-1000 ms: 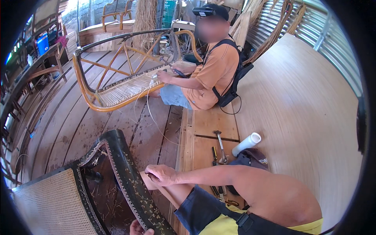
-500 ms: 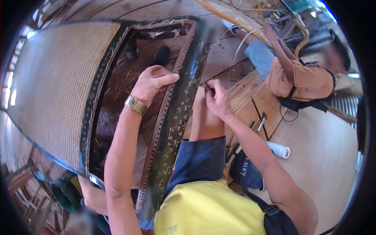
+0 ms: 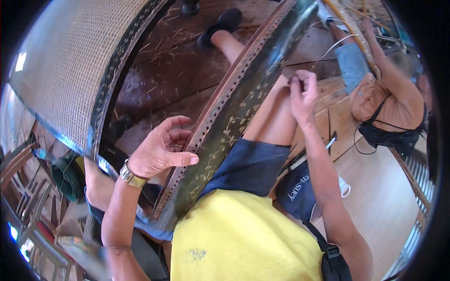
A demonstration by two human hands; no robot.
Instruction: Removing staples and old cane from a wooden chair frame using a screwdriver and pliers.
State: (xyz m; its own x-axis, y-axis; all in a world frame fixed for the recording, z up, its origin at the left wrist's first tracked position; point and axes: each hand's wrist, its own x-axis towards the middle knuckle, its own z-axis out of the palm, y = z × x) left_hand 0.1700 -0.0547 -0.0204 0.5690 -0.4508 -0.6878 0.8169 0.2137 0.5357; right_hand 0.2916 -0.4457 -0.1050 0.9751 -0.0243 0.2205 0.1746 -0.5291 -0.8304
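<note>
A dark painted wooden frame (image 3: pixel 234 122) with a gold vine pattern lies slanting across my lap. Small holes run in a row along its inner edge. My left hand (image 3: pixel 161 152), with a metal-band watch at the wrist, is at this edge: the thumb stretches onto the holed strip, the bent fingers are apart over the opening. To the left, woven cane (image 3: pixel 77 61) fills another section of the frame. My right hand (image 3: pixel 303 96) is closed in a pinch above my knee, right of the rail. Something small and dark shows at its fingertips, too small to name.
Another person (image 3: pixel 389 93) sits at the right beside a curved wooden piece (image 3: pixel 349 21) with a pale strand (image 3: pixel 333 47). A dark blue bag (image 3: pixel 295 192) and a white tube (image 3: pixel 345 188) lie on the wooden surface (image 3: pixel 379 206). Wooden pieces (image 3: pixel 28 196) crowd the lower left.
My left hand has slid along the holed edge toward me, its fingers more spread. My right hand stays pinched near the knee. The whole view has shifted.
</note>
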